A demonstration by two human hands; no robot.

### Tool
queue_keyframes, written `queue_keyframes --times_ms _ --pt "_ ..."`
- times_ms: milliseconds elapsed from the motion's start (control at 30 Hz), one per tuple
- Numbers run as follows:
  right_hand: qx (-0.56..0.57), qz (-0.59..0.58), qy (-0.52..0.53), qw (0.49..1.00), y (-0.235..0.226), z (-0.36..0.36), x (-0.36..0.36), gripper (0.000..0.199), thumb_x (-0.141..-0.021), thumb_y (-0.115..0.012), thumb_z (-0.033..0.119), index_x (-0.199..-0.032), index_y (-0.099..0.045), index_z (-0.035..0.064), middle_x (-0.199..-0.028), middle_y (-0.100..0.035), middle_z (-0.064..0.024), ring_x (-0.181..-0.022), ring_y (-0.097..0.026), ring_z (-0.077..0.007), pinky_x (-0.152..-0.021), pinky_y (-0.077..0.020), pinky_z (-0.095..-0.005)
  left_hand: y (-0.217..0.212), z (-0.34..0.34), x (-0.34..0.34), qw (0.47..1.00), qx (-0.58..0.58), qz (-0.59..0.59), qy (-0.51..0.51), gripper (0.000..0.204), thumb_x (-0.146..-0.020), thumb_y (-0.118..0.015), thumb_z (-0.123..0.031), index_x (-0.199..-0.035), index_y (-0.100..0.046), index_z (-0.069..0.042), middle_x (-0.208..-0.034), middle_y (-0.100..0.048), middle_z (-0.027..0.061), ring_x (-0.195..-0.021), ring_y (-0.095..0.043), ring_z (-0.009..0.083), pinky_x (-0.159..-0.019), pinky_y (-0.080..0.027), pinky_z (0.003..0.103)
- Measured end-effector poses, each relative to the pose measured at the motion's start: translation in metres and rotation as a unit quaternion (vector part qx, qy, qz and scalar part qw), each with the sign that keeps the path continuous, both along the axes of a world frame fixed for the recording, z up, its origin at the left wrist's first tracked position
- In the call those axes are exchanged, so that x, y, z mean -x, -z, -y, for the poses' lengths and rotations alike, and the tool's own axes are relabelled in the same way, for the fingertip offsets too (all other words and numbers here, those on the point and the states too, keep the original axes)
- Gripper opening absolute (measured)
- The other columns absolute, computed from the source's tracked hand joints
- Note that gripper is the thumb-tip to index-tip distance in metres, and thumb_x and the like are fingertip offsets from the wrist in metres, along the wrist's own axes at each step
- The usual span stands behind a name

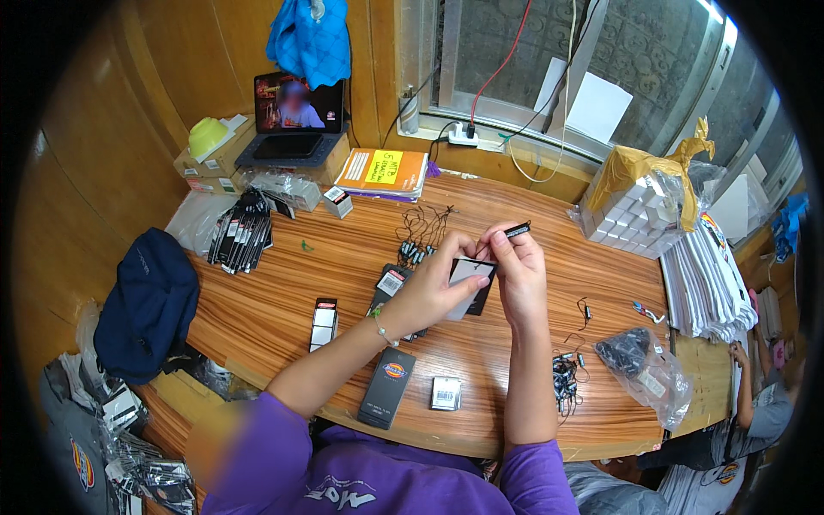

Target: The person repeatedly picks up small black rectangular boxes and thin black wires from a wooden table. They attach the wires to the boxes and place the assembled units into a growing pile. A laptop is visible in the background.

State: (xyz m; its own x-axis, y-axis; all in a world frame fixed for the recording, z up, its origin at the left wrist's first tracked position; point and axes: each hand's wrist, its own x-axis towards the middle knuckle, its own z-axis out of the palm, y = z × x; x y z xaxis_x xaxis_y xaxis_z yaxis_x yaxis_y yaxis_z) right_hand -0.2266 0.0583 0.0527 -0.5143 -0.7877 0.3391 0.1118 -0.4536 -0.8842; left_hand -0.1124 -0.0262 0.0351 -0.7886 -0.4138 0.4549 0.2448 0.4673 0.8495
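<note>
Above the wooden table (283,300), a white-and-black tag (469,279) is being gripped by the left hand (433,287), while a black string fastener (516,230) is being pinched by the right hand (519,270).

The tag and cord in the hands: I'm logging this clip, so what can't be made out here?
Head view:
- The black-and-white tag: partly covered by the left hand.
- The black cord end pinched by the right hand: too small to tell whether it is threaded through the tag.
- The laptop screen: blurred.
</note>
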Motion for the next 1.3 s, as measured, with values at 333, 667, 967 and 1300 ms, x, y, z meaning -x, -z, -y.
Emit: queue_keyframes --times_ms 333,667,967,1300 --pt "-0.041 -0.045 -0.032 0.998 -0.003 -0.007 0.012 0.021 -0.092 -0.047 0.021 -0.089 -0.058 0.0033 -0.077 -0.054 0.0000 -0.070 -0.045 -0.0082 -0.068 -0.0379 -0.0214 -0.016 0.000 -0.018 0.991 -0.091 0.051 0.081 0.031 -0.087 -0.050 -0.010 -0.116 -0.041 -0.006 -0.101 -0.050 0.0089 -0.097 -0.054 0.0166 -0.084 -0.042 0.030" --pt "0.014 0.093 -0.030 0.995 0.010 -0.001 0.029 0.020 -0.093 -0.044 0.021 -0.082 -0.052 0.0065 -0.083 -0.054 -0.0042 -0.067 -0.048 -0.0095 -0.061 -0.0402 -0.0216 0.018 0.028 -0.042 0.992 0.072 0.097 -0.043 0.024 -0.084 -0.056 -0.021 -0.100 -0.050 -0.005 -0.095 -0.050 0.0108 -0.092 -0.049 0.0239 -0.083 -0.039 0.033" --pt "0.074 0.107 0.007 0.991 0.000 -0.016 0.040 0.022 -0.094 -0.043 0.024 -0.080 -0.045 0.0075 -0.079 -0.055 -0.0113 -0.067 -0.052 -0.0161 -0.064 -0.0452 -0.0264 0.014 0.046 -0.047 0.990 0.076 0.120 0.003 0.017 -0.079 -0.057 -0.014 -0.090 -0.053 -0.002 -0.091 -0.055 0.0089 -0.086 -0.054 0.0221 -0.076 -0.043 0.031" --pt "0.049 -0.006 -0.002 0.999 -0.053 0.009 0.031 0.022 -0.096 -0.038 0.023 -0.081 -0.043 0.0076 -0.079 -0.055 -0.0102 -0.067 -0.052 -0.0150 -0.065 -0.0440 -0.0259 0.024 0.069 -0.044 0.998 0.036 0.003 0.047 0.027 -0.089 -0.042 -0.007 -0.114 -0.049 -0.001 -0.101 -0.051 0.0089 -0.096 -0.049 0.0149 -0.091 -0.037 0.029"
